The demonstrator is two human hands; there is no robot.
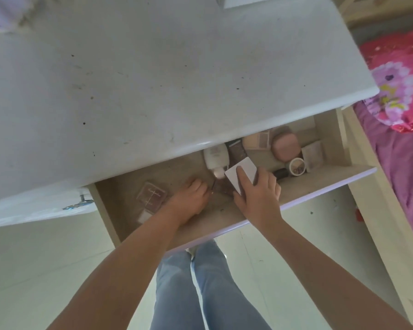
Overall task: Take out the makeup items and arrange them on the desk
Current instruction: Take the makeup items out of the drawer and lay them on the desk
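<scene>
Inside the open drawer, both hands work among the makeup items.
Nearest, the right hand grips a flat white case, index finger on top; judged light, rigid and smooth, so hold it by the edges. The left hand curls its fingers round a small, blurred item. Farther back lie a white bottle and a pink compact, likely fragile. The desk lies beyond.

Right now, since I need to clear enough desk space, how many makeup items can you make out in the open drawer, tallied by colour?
White: 2, bottle, flat case held by the right hand
Pink or rose: 2, rounded compact, clear palette
Beige: 2, palette, round pot
Brown: 1, tube
Total: 7; others too blurred to count.
</scene>
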